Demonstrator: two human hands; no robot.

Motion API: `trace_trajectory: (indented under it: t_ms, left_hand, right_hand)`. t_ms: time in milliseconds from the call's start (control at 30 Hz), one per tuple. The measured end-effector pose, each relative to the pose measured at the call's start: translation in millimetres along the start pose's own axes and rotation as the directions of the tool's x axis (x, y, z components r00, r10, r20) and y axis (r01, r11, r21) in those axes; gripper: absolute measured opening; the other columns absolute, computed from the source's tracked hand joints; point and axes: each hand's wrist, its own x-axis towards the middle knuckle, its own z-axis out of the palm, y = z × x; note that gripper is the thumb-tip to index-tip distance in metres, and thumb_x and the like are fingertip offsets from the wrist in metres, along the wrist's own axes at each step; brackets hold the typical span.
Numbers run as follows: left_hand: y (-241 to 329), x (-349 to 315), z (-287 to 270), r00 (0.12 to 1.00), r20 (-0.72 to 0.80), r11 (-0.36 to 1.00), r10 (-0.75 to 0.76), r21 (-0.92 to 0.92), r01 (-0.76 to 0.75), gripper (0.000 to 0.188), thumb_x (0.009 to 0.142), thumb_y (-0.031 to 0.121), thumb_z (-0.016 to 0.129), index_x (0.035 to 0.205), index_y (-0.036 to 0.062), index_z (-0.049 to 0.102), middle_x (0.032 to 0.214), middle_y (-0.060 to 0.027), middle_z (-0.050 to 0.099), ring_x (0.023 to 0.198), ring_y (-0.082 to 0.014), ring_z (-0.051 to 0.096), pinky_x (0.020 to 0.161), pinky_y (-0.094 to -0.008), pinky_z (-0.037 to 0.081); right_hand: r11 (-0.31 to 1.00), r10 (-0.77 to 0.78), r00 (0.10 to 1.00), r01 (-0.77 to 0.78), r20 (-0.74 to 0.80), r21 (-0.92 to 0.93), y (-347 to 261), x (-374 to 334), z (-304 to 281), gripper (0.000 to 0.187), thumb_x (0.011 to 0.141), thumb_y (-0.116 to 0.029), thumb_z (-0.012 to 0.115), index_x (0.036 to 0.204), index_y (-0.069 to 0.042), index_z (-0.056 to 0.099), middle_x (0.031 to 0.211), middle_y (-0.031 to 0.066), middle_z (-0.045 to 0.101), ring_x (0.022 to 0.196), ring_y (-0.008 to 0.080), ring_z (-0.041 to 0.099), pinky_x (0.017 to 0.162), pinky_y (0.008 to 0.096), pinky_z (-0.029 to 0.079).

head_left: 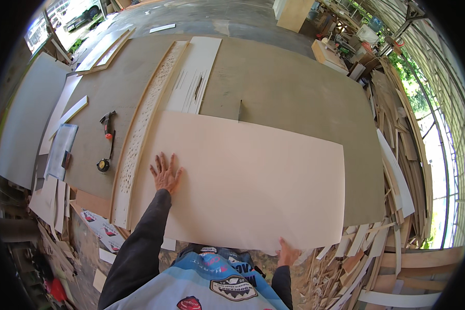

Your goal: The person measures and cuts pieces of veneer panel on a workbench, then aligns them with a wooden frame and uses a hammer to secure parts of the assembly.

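A large pale pinkish board [253, 181] lies flat on a wide brown work surface in front of me. My left hand [166, 175] rests on its left part, palm down with the fingers spread. At the board's near edge, right of my body, my right hand [288, 253] has its thumb at the top edge; the other fingers are partly hidden below. Along the left side of the board runs a long wooden straightedge [145, 124] with a pitted face. A thin dark upright blade [240, 109] stands at the board's far edge.
A scored white strip [199, 77] lies beyond the board. Left of the straightedge are a hammer [107, 125] and a tape measure [103, 165]. White panels [31, 121] lean at the far left. Offcuts [354, 253] pile up on the right, beside stacked planks [398, 129].
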Motion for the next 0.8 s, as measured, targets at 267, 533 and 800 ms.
trace_trajectory:
  t_ms: [267, 533, 800]
  left_hand:
    - [4, 36, 7, 0.998, -0.054, 0.999, 0.027, 0.035, -0.025, 0.069, 0.096, 0.060, 0.037, 0.155, 0.0281, 0.020, 0.162, -0.0132, 0.007, 0.149, -0.0334, 0.002, 0.116, -0.0596, 0.000]
    - [22, 94, 9, 0.999, -0.045, 0.999, 0.025, 0.045, -0.023, 0.067, 0.097, 0.060, 0.035, 0.155, 0.0305, 0.018, 0.162, -0.0137, 0.007, 0.149, -0.0332, 0.002, 0.116, -0.0599, 0.001]
    - [37, 161, 10, 0.997, -0.071, 0.998, 0.039, 0.046, -0.036, 0.066, 0.097, 0.061, 0.032, 0.154, 0.0301, 0.020, 0.161, -0.0148, 0.009, 0.149, -0.0337, 0.004, 0.117, -0.0586, 0.002]
  right_hand:
    - [0.997, -0.033, 0.999, 0.031, -0.039, -0.066, -28, 6, 30, 0.072, 0.069, -0.010, 0.084, 0.128, 0.004, 0.046, 0.109, 0.0178, 0.064, 0.087, 0.0260, 0.068, 0.054, 0.0369, 0.061]
    - [0.990, -0.126, 0.988, 0.119, -0.084, -0.079, -7, 72, 70, 0.079, 0.062, -0.021, 0.088, 0.121, 0.009, 0.045, 0.107, 0.0222, 0.064, 0.084, 0.0301, 0.069, 0.057, 0.0367, 0.062]
    - [0.927, -0.171, 0.962, 0.085, -0.212, -0.365, -40, 106, 122, 0.087, 0.057, -0.038, 0.089, 0.116, 0.010, 0.045, 0.104, 0.0243, 0.064, 0.087, 0.0352, 0.069, 0.067, 0.0407, 0.063]
